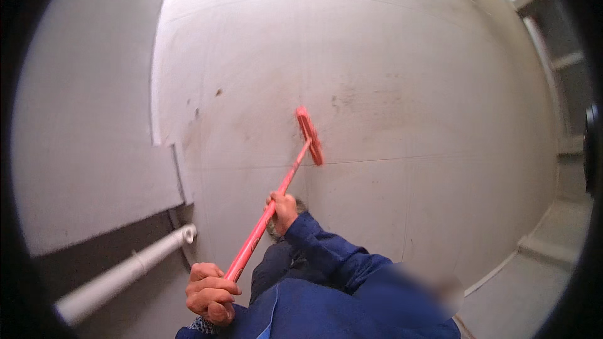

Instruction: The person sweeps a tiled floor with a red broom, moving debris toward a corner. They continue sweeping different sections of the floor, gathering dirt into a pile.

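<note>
A red push broom with a long handle (254, 240) slants up and away from me across the pale grey floor (358, 212). My left hand (212, 292) is closed around the upper end of the handle, at the lower left. Farther down the shaft, my right hand (284, 212) grips it in front of my body. The red broom head (309, 136) lies on the floor ahead, turned so that its length points away from me. Its bristles show only as a blurred edge. Dark smudges (348, 99) mark the floor just beyond the head, and a small brown speck (218, 92) lies to the left.
A grey panel (94, 103) stands along the left side, with a dark gap under it. From there a thick white tube (127, 266) with a ringed end juts toward the floor. A ribbed wall (567, 99) curves along the right. Bright glare covers the far floor.
</note>
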The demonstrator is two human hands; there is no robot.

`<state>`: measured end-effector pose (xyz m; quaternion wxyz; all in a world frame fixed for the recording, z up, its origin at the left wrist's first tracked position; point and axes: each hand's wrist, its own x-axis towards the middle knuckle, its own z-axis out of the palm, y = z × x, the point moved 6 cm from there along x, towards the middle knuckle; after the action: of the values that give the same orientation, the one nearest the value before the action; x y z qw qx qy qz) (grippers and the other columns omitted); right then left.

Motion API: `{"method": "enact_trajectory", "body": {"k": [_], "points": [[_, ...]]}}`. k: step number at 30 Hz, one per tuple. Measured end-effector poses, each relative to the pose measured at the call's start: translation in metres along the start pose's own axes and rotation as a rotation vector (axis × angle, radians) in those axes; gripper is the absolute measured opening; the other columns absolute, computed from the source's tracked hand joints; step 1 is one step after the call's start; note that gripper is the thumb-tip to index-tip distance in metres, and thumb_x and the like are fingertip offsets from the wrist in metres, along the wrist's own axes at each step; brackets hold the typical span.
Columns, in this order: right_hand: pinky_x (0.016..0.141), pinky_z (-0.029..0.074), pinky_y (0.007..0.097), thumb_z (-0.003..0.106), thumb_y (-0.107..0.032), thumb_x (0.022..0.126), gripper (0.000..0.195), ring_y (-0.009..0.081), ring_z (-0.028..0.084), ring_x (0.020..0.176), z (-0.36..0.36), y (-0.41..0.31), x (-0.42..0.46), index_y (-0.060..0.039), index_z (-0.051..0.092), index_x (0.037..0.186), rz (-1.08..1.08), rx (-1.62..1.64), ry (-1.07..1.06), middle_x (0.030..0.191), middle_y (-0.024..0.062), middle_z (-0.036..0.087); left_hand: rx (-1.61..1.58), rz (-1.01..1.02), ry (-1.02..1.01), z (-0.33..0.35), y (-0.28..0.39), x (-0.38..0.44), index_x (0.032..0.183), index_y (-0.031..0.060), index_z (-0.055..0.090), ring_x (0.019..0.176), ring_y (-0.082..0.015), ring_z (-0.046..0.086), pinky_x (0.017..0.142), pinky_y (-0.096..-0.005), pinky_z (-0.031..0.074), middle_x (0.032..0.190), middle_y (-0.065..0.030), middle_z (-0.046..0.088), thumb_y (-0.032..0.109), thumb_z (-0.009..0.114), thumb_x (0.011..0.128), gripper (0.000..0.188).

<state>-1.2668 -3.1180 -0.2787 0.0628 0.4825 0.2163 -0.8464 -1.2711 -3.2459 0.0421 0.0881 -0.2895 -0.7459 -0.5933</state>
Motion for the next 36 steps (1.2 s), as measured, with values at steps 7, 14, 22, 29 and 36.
{"method": "enact_trajectory", "body": {"k": [7,14,22,29,36], "points": [[0.061,0.051,0.0371,0.053,-0.019,0.094,0.015,0.0219,0.057,0.064,-0.134,0.009,-0.005,-0.006,0.053,0.085,0.021,0.338,0.38,0.072,0.0065,0.056,-0.375,-0.383,-0.398,0.07,-0.07,0.018,0.05,0.0057,0.047,0.064,-0.0234,0.049,0.073,-0.0371,0.044,0.054,-0.0064,0.058,0.014,0.047,0.081,0.032],[0.062,0.051,0.0378,0.047,-0.016,0.09,0.015,0.0222,0.055,0.066,-0.173,0.047,-0.017,-0.0079,0.048,0.077,0.104,0.573,0.664,0.073,0.0064,0.052,-0.873,-0.873,-0.716,0.124,-0.166,-0.029,0.062,-0.0005,0.052,0.065,-0.0181,0.052,0.067,-0.0318,0.044,0.063,-0.0069,0.053,0.021,0.048,0.102,0.046],[0.055,0.048,0.0374,0.069,-0.003,0.071,0.013,0.0162,0.058,0.062,-0.052,0.033,0.09,-0.0114,0.059,0.074,-0.701,-1.271,0.16,0.067,0.0029,0.059,-0.663,-0.854,-0.639,0.073,-0.218,0.051,0.066,0.0002,0.054,0.059,-0.0098,0.044,0.055,-0.0274,0.037,0.064,-0.0041,0.053,0.02,0.051,0.1,0.04],[0.045,0.039,0.0349,0.054,-0.016,0.087,0.02,0.0154,0.049,0.051,0.135,-0.036,0.178,-0.0155,0.048,0.068,-0.131,0.525,0.077,0.061,-0.0002,0.048,-0.407,-0.401,-0.588,0.049,-0.179,0.189,0.054,0.0048,0.038,0.05,-0.0161,0.033,0.063,-0.0358,0.041,0.054,-0.0033,0.037,0.018,0.051,0.094,0.044],[0.045,0.041,0.0335,0.058,-0.02,0.091,0.024,0.0147,0.047,0.048,0.163,-0.093,0.151,-0.0134,0.049,0.07,-0.141,0.65,-0.254,0.06,0.0008,0.049,-0.403,0.17,-0.944,0.086,-0.114,0.165,0.057,-0.0008,0.04,0.048,-0.0252,0.044,0.053,-0.0373,0.041,0.054,-0.011,0.043,0.011,0.057,0.078,0.03]]}}
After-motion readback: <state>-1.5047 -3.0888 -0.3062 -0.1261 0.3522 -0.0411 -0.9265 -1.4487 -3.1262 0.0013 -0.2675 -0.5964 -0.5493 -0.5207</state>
